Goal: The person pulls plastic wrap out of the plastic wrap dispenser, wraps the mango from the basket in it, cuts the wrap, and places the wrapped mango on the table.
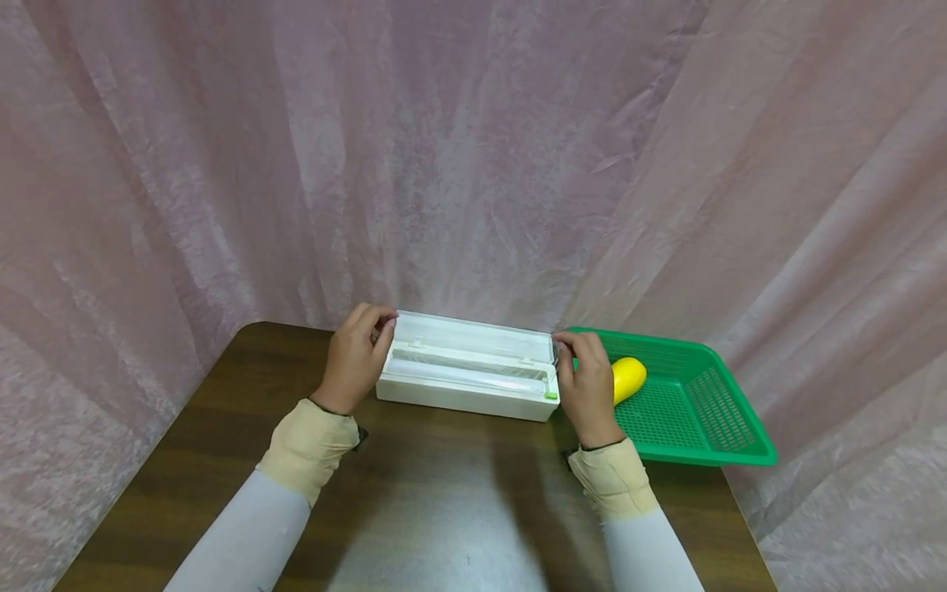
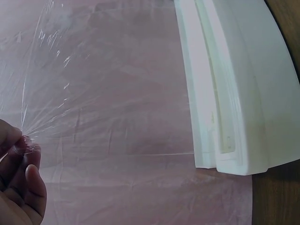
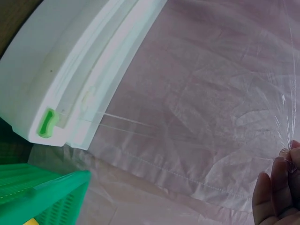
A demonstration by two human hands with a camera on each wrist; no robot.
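Observation:
A white cling film dispenser [image 1: 473, 395] sits on the table with its lid [image 1: 473, 333] raised and a roll inside. Its small green slide cutter [image 3: 47, 123] is at the right end. Clear cling film [image 2: 58, 54] stretches out from the dispenser, creased toward the fingers. My left hand [image 1: 358, 353] pinches one gathered corner of it between thumb and fingertips, beside the box's left end. At the other end, my right hand [image 1: 588, 382] pinches the opposite corner [image 3: 287, 151].
A green plastic basket [image 1: 728, 415] stands on the right, close by the right hand, with a yellow rounded object [image 1: 630, 378] inside. Brown wooden table [image 1: 436, 493] lies beneath. A pink curtain [image 1: 473, 164] hangs right behind the table's far edge.

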